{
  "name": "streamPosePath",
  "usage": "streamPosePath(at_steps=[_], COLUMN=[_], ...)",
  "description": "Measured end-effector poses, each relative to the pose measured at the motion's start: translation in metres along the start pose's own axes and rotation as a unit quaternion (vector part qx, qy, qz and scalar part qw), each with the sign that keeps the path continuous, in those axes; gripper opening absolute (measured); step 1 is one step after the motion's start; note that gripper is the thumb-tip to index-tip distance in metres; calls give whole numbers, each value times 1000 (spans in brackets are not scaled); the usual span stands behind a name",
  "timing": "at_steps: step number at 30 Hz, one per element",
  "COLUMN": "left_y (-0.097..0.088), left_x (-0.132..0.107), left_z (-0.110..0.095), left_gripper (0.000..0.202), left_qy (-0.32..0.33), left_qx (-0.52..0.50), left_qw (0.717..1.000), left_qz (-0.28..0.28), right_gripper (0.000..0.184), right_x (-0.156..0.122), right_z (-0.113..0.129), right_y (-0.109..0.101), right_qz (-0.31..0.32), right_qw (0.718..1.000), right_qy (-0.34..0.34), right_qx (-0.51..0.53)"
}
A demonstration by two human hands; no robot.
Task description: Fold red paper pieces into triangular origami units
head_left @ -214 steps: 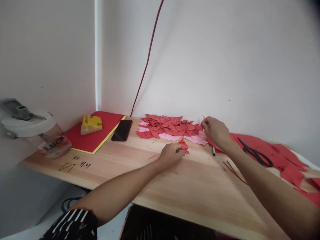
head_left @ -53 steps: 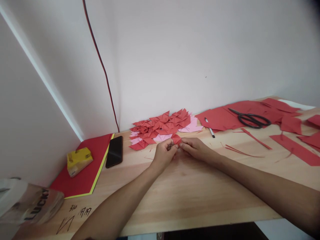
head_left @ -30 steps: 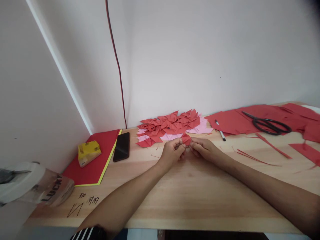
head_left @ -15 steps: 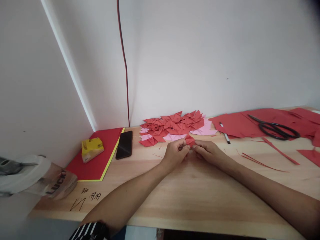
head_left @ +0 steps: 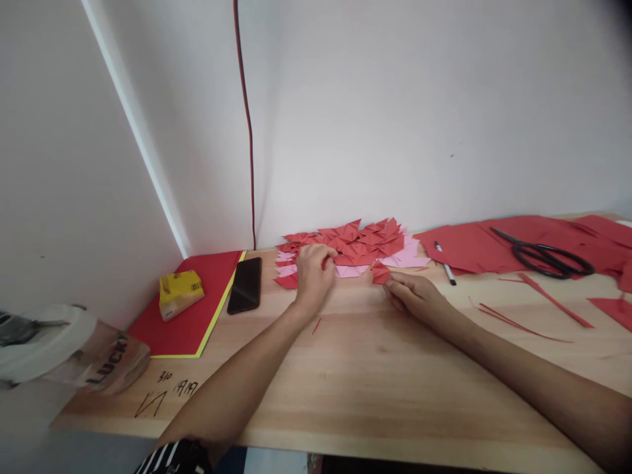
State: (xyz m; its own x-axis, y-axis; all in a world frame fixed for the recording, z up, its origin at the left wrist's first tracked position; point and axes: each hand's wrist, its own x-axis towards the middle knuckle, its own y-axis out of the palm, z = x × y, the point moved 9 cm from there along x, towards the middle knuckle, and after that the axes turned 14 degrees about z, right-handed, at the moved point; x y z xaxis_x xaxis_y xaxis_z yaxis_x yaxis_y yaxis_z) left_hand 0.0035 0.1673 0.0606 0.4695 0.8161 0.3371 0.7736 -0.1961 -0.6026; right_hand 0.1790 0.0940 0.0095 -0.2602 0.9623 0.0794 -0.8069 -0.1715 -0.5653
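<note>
The left hand (head_left: 312, 271) has moved onto the pile (head_left: 360, 245), its grip unreadable; the right hand (head_left: 413, 295) alone keeps the folded red piece (head_left: 380, 272) pinched.

You had one phone (head_left: 245, 284), one yellow packet (head_left: 180, 293), one marker (head_left: 446, 265), one pair of scissors (head_left: 543, 253) and one red cable (head_left: 245, 118). Centre: folded paper pieces (head_left: 355, 243) overlapped, not countable. One single folded piece (head_left: 380, 272) lay just beside them.
</note>
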Motion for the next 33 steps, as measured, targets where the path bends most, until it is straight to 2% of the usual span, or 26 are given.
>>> streamPosePath(at_steps=[1, 2, 4, 8, 13, 20, 33], left_y=[-8, -16, -19, -15, -15, -26, -34], left_x=[2, 2, 4, 6, 9, 8, 8], left_z=[5, 7, 15, 36, 45, 47, 54], left_gripper=[27, 32, 35, 36, 39, 40, 40], left_qy=[2, 4, 3, -38, -75, -98, -124], left_qx=[29, 111, 233, 314, 337, 317, 308], left_qw=[999, 993, 972, 949, 938, 942, 941], left_qz=[-17, -39, -41, -24, -21, -49, -57], right_gripper=[36, 36, 37, 37, 36, 34, 36], right_x=[0, 0, 0, 0, 0, 1, 0], right_z=[0, -1, -1, -2, -2, -1, 2], right_y=[0, 0, 0, 1, 1, 1, 3], right_qz=[-1, -2, -3, -4, -1, 1, 9], right_qw=[1000, 1000, 1000, 1000, 1000, 1000, 999], right_qy=[3, 6, 10, 14, 17, 17, -6], right_qx=[0, 0, 0, -2, -5, -15, -36])
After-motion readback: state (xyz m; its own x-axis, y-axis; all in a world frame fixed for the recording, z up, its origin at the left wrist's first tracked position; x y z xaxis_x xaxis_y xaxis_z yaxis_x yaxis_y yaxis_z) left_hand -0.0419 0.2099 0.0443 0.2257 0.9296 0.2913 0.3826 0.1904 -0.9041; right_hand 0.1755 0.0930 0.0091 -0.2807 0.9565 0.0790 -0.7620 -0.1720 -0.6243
